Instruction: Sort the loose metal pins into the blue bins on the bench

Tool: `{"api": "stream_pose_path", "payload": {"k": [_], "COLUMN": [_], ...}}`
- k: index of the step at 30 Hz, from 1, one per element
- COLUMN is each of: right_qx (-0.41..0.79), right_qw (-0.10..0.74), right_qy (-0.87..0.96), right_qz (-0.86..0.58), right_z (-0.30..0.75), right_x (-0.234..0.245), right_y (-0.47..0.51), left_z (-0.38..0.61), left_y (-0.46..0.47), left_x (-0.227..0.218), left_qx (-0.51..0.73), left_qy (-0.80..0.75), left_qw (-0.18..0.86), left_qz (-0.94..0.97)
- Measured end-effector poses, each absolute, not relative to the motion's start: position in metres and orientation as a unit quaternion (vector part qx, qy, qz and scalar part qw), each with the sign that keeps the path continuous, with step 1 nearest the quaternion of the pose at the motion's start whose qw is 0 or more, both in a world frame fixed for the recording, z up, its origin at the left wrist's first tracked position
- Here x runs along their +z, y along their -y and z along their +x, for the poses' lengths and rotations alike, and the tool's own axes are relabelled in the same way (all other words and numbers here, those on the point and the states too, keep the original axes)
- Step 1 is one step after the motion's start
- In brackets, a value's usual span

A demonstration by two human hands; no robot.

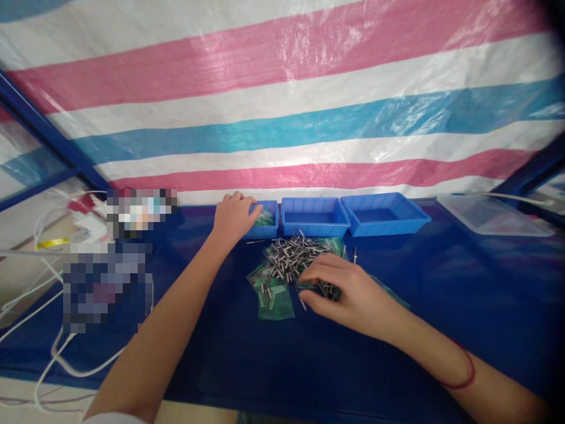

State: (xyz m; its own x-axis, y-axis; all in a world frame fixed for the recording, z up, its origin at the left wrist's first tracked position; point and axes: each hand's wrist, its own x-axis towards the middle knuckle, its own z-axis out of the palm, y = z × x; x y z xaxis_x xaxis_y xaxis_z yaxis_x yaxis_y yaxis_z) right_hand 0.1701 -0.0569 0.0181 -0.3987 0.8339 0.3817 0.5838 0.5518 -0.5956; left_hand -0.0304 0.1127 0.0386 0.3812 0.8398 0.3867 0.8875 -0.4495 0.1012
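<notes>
A heap of thin metal pins (289,258) lies on green-tinted clear plastic bags (277,303) in the middle of the blue table. Over the right side of this heap is my right hand (339,288), palm down, thumb and fingers apart, with nothing visibly held. My left hand (236,215) rests at the left end of a small blue bin (265,231), its thumb stretched out over the rim and away from the fingers. Inside that bin lie more green plastic bags (263,218). The left fingertips are partly hidden.
Two larger blue bins, a middle one (314,224) and a right one (384,224), stand beside the small one. A clear plastic lid (494,215) lies at the far right. White cables (66,368) run along the left, near blurred items. Striped sheeting (282,106) hangs behind.
</notes>
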Motion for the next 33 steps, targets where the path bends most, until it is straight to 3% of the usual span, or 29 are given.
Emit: {"api": "stream_pose_path", "payload": {"k": [6,12,18,26,33], "right_qx": [-0.019,-0.080,0.023,0.133,0.355], "right_qw": [0.216,0.251,0.328,0.412,0.522], "right_qy": [0.897,0.896,0.847,0.735,0.608], "right_qz": [-0.384,-0.358,-0.417,-0.522,-0.483], "right_z": [0.142,0.136,0.148,0.162,0.157], "right_x": [-0.003,-0.007,-0.003,0.008,0.004], "right_y": [0.061,0.060,0.059,0.059,0.055], "left_z": [-0.033,-0.043,-0.044,-0.038,-0.025], "left_y": [-0.056,-0.017,-0.017,-0.010,-0.005], "left_x": [0.039,0.038,0.027,0.028,0.014], "left_qx": [-0.262,-0.222,-0.250,-0.240,-0.290], "left_qy": [0.408,0.281,0.270,0.293,0.362], "left_qw": [-0.008,-0.203,-0.306,-0.322,-0.385], "left_qz": [-0.874,-0.911,-0.878,-0.868,-0.798]}}
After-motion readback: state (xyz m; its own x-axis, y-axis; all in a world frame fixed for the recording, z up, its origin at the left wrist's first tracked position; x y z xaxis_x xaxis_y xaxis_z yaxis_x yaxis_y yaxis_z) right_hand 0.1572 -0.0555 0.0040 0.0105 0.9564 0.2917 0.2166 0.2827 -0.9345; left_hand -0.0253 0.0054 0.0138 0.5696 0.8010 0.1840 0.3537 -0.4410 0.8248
